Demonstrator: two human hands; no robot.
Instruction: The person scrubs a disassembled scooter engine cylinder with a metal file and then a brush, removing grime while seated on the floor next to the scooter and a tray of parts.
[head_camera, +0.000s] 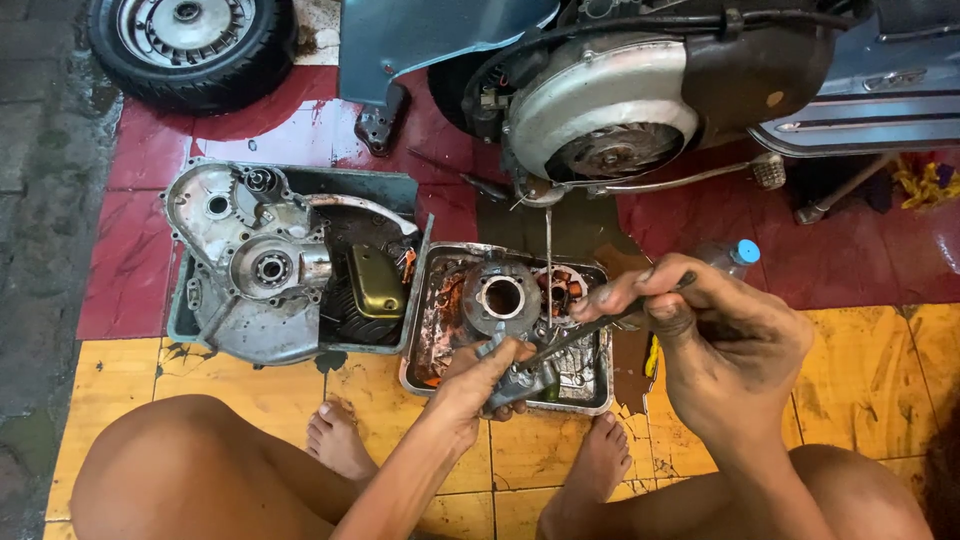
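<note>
My left hand (480, 382) grips a small grey metal engine part (520, 384) over the near edge of a greasy metal tray (420, 345). My right hand (715, 335), black with grease, holds a thin dark tool (580, 340) whose tip points down at that part. Inside the tray lie a round cylinder piece (502, 298) with a wide bore and a copper-wound stator (560, 292). My bare knees and feet frame the bottom of the view.
A second tray on the left holds a grey engine casing (255, 265) and a brass-coloured cover (377, 282). A blue scooter with an exposed flywheel (610, 130) stands behind. A loose wheel (190, 45) lies top left. A blue-capped bottle (735, 257) sits beside my right hand.
</note>
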